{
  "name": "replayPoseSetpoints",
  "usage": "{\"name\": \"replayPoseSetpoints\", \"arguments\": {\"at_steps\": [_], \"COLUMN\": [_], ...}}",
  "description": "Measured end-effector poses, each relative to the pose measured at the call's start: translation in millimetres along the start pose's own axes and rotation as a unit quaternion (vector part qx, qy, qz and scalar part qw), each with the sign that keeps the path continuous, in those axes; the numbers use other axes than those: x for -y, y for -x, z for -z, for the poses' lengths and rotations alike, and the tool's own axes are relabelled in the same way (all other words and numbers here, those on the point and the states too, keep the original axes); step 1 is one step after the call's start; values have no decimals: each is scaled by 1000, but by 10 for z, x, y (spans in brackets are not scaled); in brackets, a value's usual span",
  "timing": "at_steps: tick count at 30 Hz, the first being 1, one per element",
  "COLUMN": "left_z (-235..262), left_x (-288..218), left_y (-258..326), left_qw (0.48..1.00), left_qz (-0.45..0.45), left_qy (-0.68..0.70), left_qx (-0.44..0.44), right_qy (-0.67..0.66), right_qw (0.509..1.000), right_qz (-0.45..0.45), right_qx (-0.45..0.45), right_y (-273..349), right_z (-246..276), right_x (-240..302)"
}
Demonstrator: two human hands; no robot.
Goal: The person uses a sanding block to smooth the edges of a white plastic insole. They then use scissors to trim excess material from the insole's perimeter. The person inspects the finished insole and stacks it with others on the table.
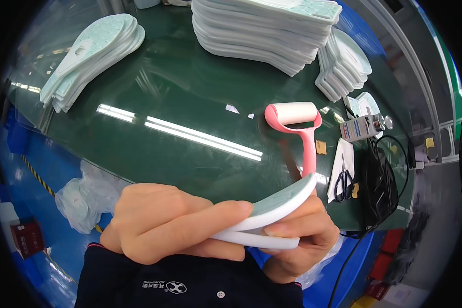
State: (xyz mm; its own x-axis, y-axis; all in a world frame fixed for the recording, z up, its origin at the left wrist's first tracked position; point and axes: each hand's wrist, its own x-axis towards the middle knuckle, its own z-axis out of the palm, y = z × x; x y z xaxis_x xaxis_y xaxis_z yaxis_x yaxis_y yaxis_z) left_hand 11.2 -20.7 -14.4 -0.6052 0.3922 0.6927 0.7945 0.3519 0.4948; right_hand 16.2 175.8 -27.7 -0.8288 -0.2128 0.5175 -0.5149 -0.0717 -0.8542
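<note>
Close in front of my chest, both hands hold a white insole [287,206] with a pale green top face. It is bent upward at its right end. A second white layer lies under it, with a gap between; I cannot tell whether this is a separate insole. My left hand [164,220] is closed on the left part, its index finger stretched along the top edge. On the right side, my right hand [310,228] grips from behind and below, the thumb in the gap between the layers. Just beyond the right hand lies a pink-handled roller [309,149] with a white cylinder.
On the dark green table [190,102] stand a tall insole stack [256,38], a smaller left stack [95,56] and a right stack [344,66]. At right are a metal-topped bottle [358,128], scissors [344,182] on a white cloth [342,154], and a black bag [379,179] with a cable.
</note>
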Motion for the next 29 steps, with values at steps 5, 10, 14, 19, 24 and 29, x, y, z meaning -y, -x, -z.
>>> {"name": "replayPoseSetpoints", "arguments": {"at_steps": [5, 10, 14, 19, 24, 29], "left_z": [-28, -95, -44, 14, 24, 15], "left_x": [10, -34, -43, 32, 53, 73], "left_y": [39, 43, 25, 36, 73, 66], "left_qw": [998, 998, 1000, 1000, 998, 998], "left_qz": [-40, -40, -16, -1, -19, -19], "left_qy": [-34, -40, -18, 17, 51, 55], "left_qx": [-23, -40, -9, 3, -32, -24], "right_qy": [-18, 19, 61, 96, 38, 245], "right_qw": [1000, 998, 995, 961, 978, 931], "right_qz": [-22, 26, -11, -50, -123, -158], "right_qx": [-7, -48, -80, -253, -162, -220], "right_y": [43, -34, -25, 56, 410, 334], "right_z": [-44, -168, -172, -97, 307, 390], "right_x": [-14, 27, 55, 15, 38, -149]}}
